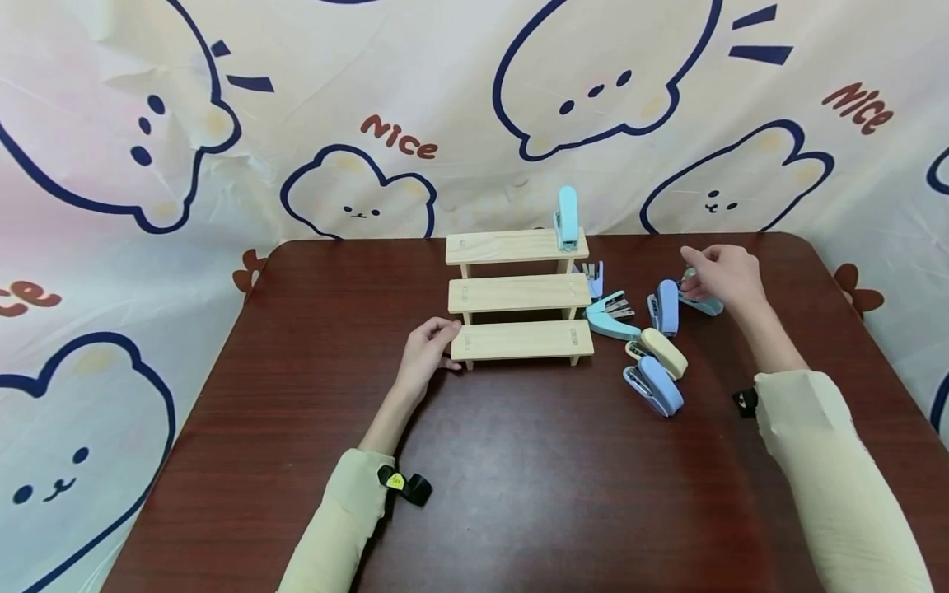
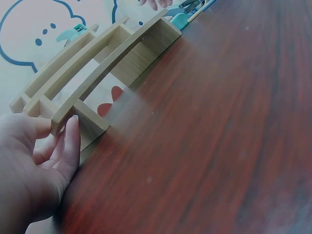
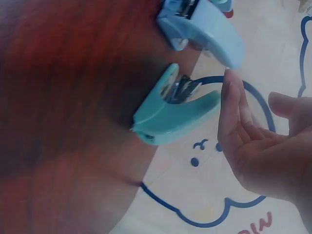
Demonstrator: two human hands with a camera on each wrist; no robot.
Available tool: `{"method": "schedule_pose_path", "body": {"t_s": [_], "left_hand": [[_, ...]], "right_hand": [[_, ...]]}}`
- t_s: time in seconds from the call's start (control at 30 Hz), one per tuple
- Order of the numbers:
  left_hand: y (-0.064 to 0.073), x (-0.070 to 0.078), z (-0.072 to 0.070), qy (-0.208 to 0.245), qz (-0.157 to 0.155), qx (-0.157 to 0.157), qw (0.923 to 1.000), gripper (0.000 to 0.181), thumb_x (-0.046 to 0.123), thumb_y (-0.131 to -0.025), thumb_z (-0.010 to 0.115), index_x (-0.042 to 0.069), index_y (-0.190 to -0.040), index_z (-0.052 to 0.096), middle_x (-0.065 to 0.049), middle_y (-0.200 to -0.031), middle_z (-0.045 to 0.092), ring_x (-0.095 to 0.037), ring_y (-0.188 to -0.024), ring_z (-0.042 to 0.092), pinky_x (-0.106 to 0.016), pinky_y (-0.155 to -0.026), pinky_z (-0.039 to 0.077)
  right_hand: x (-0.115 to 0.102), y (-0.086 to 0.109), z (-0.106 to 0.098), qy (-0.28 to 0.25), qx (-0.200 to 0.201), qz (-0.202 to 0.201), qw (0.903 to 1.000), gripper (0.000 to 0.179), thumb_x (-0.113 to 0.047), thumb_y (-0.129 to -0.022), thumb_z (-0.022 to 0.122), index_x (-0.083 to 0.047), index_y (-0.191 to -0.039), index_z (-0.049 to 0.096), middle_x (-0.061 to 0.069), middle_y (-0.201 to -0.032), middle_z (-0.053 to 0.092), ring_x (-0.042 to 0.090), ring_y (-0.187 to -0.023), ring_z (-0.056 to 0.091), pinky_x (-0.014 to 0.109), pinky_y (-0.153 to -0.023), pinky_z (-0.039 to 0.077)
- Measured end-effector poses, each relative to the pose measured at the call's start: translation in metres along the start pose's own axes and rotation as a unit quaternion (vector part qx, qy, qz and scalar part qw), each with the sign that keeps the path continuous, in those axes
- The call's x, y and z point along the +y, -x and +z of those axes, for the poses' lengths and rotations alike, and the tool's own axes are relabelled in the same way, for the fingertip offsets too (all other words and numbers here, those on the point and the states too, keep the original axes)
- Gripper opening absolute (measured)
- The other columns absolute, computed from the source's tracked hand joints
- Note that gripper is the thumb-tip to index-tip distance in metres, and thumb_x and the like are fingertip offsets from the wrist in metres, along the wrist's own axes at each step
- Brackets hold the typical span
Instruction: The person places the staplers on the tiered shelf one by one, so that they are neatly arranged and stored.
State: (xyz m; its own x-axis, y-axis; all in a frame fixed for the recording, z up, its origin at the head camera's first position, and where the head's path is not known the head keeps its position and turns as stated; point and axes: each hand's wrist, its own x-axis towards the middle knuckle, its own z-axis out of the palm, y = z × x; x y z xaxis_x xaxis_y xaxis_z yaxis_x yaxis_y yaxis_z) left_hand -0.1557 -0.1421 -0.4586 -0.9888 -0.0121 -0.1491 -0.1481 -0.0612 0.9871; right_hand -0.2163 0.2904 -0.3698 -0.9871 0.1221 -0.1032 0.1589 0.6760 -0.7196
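A three-tier wooden rack (image 1: 519,294) stands at the table's back. My left hand (image 1: 426,354) holds the left end of its lowest tier, thumb above and fingers below in the left wrist view. Upright on the top tier, at its right end, is a light-blue stapler (image 1: 567,216). My right hand (image 1: 726,276) is over a teal stapler (image 3: 168,119) at the far right of the group. Its fingers are extended in the right wrist view, close to the raised arms of the teal stapler and a blue stapler (image 3: 214,31); whether they touch cannot be told.
Right of the rack lie more staplers: an opened light-blue one (image 1: 611,324), a cream one (image 1: 665,352), a periwinkle one (image 1: 656,387) and another partly behind the rack (image 1: 596,282). A cartoon-printed cloth (image 1: 474,99) hangs behind the dark wooden table (image 1: 519,494).
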Motion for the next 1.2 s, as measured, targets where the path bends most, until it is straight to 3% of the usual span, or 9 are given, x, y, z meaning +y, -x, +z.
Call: {"method": "schedule_pose_path", "body": {"t_s": [0.07,0.2,0.47,0.87,1.2], "left_hand": [[-0.001,0.001,-0.001,-0.001,0.000,0.000,1.0000,0.019,0.015,-0.103,0.064,-0.004,-0.105,0.066,-0.001,-0.077,0.059,-0.010,-0.063,0.057,-0.024,-0.049,0.058],[-0.002,0.001,-0.001,0.002,0.002,0.000,1.0000,0.019,0.014,-0.103,0.064,-0.005,-0.105,0.066,-0.001,-0.077,0.060,-0.010,-0.063,0.057,-0.024,-0.049,0.058],[0.001,-0.002,0.001,0.007,0.004,0.000,1.0000,0.020,0.014,-0.104,0.064,-0.005,-0.106,0.065,-0.001,-0.080,0.061,-0.010,-0.064,0.058,-0.024,-0.049,0.058],[0.003,-0.001,0.003,0.004,0.003,0.002,1.0000,0.017,0.013,-0.103,0.064,-0.003,-0.104,0.066,-0.002,-0.079,0.063,-0.011,-0.064,0.060,-0.024,-0.049,0.058],[0.002,0.000,0.002,-0.004,-0.004,0.002,1.0000,0.019,0.014,-0.103,0.064,-0.004,-0.106,0.066,-0.002,-0.079,0.065,-0.011,-0.064,0.061,-0.024,-0.050,0.058]], "right_hand": [[0.007,0.001,0.001,0.008,-0.015,-0.005,0.9998,0.068,-0.053,-0.107,0.048,0.013,-0.120,0.061,0.009,-0.075,0.073,0.020,-0.065,0.073,0.033,-0.062,0.065],[0.019,0.004,0.004,0.028,-0.083,-0.016,0.9960,0.068,-0.050,-0.108,0.049,0.016,-0.125,0.056,0.016,-0.081,0.074,0.025,-0.070,0.075,0.038,-0.065,0.066],[0.038,0.013,0.013,0.063,-0.180,-0.044,0.9807,0.063,-0.044,-0.106,0.058,0.014,-0.131,0.050,0.017,-0.093,0.071,0.022,-0.077,0.071,0.037,-0.070,0.066],[0.047,0.027,0.016,0.061,-0.179,-0.076,0.9791,0.057,-0.037,-0.105,0.062,0.013,-0.129,0.050,0.022,-0.105,0.066,0.025,-0.084,0.071,0.035,-0.072,0.066],[0.043,0.025,0.016,0.041,-0.180,-0.056,0.9812,0.056,-0.035,-0.105,0.063,0.014,-0.129,0.051,0.023,-0.103,0.067,0.024,-0.083,0.071,0.035,-0.072,0.066]]}}
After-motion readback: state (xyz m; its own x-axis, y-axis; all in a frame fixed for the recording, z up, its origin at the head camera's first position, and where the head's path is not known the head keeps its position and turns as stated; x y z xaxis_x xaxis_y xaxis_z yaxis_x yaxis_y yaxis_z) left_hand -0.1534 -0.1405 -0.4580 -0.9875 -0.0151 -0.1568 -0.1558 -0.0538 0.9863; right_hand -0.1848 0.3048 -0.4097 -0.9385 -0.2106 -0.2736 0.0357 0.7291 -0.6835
